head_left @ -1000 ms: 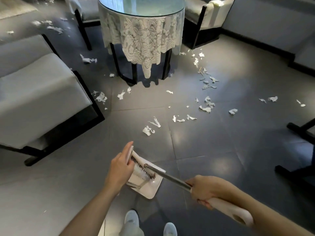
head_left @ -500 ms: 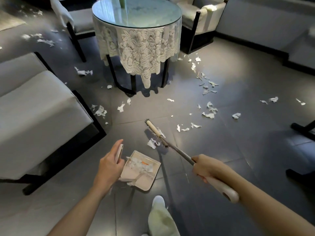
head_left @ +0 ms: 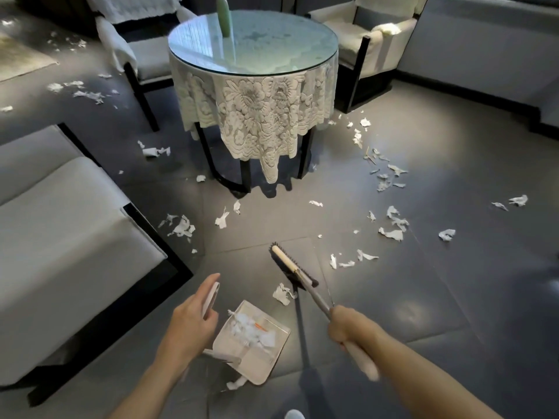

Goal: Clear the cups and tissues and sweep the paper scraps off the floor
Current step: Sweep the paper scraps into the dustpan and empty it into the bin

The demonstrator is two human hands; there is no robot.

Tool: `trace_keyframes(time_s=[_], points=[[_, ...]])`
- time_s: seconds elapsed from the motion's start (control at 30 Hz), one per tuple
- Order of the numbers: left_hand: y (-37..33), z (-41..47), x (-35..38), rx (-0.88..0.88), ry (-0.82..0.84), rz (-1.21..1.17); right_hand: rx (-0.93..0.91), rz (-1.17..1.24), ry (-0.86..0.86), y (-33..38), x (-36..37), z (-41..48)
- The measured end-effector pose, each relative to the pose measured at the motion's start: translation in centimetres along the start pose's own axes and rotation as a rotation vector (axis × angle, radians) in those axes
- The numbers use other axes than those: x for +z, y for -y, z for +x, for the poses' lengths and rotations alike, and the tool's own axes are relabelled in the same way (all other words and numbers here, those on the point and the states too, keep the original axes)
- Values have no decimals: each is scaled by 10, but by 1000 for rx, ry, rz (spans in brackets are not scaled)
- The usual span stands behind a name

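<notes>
My right hand [head_left: 352, 328] grips the handle of a small broom [head_left: 292, 267], whose bristled head rests on the dark tiled floor just past a crumpled paper scrap [head_left: 281, 294]. My left hand [head_left: 190, 322] holds the upright handle of a pale dustpan [head_left: 272, 358] standing on the floor below the broom head. White paper scraps [head_left: 251, 328] lie piled inside the pan. Several more scraps [head_left: 390, 222] are scattered over the floor to the right, and others [head_left: 181, 226] lie to the left.
A round glass-topped table [head_left: 254, 65] with a lace cloth stands ahead, a green bottle [head_left: 224, 18] on it. A grey sofa [head_left: 60, 237] fills the left side. Armchairs [head_left: 363, 40] stand behind the table. My shoe [head_left: 293, 414] shows at the bottom edge.
The broom head left the dustpan and swung forward onto the floor. The view moved closer to the table. My left hand kept hold of the dustpan handle.
</notes>
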State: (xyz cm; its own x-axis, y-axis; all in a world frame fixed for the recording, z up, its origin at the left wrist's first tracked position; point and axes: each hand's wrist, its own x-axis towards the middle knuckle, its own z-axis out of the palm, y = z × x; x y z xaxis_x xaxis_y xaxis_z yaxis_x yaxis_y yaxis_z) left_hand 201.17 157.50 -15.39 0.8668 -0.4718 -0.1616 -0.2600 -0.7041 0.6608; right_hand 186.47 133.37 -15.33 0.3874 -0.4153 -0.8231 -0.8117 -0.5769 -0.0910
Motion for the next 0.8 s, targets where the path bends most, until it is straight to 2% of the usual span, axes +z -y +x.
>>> trace_keyframes(time_s=[0.17, 0.23, 0.37, 0.5, 0.67, 0.8], points=[[-1, 10, -3, 32, 19, -4, -83, -98, 239, 36, 21, -38], [0, 5, -5, 46, 32, -26, -125, -135, 273, 44, 23, -62], [17, -26, -20, 95, 59, -23, -135, -17, 207, 52, 39, -116], [49, -82, -52, 180, 92, -69, -87, 109, 99, 58, 92, -168], [99, -143, -109, 265, 38, -58, 6, 457, 12, 66, 153, -227], [139, -186, -151, 252, 51, -75, 63, 524, -13, 77, 189, -263]])
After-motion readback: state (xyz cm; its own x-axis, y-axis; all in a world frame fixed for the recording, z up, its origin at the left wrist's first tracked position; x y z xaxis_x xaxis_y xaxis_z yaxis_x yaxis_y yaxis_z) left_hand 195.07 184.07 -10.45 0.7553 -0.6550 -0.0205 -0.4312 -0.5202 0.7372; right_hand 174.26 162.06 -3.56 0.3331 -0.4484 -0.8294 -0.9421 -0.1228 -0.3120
